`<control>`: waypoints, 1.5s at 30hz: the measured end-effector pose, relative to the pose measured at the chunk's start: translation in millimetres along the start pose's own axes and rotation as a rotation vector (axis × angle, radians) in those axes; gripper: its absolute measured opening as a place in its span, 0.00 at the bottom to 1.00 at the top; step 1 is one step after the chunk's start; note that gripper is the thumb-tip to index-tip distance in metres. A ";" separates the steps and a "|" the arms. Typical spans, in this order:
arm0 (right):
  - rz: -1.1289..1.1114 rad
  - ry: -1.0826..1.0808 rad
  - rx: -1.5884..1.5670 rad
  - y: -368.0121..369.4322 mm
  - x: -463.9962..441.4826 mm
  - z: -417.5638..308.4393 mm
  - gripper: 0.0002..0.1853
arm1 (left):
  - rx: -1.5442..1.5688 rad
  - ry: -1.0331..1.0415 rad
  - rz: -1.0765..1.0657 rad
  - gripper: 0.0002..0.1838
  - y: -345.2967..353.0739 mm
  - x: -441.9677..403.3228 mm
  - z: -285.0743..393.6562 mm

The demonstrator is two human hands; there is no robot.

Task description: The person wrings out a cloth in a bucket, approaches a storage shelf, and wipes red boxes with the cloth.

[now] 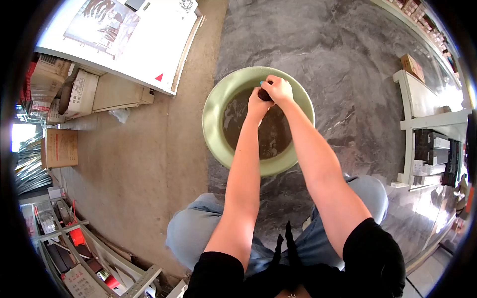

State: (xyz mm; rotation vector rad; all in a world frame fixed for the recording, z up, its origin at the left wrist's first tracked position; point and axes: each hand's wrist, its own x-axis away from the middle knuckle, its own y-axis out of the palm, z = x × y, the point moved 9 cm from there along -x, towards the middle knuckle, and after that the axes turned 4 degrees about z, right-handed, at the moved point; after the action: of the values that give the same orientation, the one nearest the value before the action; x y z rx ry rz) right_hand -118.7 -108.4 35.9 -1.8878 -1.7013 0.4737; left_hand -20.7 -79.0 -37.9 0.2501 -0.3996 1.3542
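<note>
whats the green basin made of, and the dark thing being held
Green basin: probably plastic with a soft sheen, judging by its even colour and smooth, rounded rim. Dark thing: material and finish unclear; left hand and right hand hide most of it.

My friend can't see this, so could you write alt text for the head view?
A person's left hand and right hand hold a dark object over brown water in a green basin. It stands on a grey floor, with a white table at upper left and shelves at right.
</note>
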 end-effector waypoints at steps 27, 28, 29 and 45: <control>-0.329 0.050 -0.435 -294.6 212.6 -493.3 0.32 | 0.337 0.100 0.108 0.14 -144.8 384.2 525.0; -0.378 0.014 -0.515 -303.2 215.7 -515.8 0.32 | 0.317 0.119 0.099 0.14 -150.4 407.1 553.5; -0.444 0.008 -0.596 -308.8 217.5 -532.2 0.32 | 0.294 0.128 0.102 0.14 -155.2 420.9 567.2; -0.385 -0.926 0.157 -381.4 302.7 -736.6 0.19 | 0.232 0.369 0.652 0.15 -197.4 596.4 637.0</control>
State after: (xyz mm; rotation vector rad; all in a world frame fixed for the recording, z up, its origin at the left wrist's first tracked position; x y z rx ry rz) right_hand 59.0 88.4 878.1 -1.2165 -2.4165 1.4129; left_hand 184.0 159.0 799.8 0.0513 0.0004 2.0488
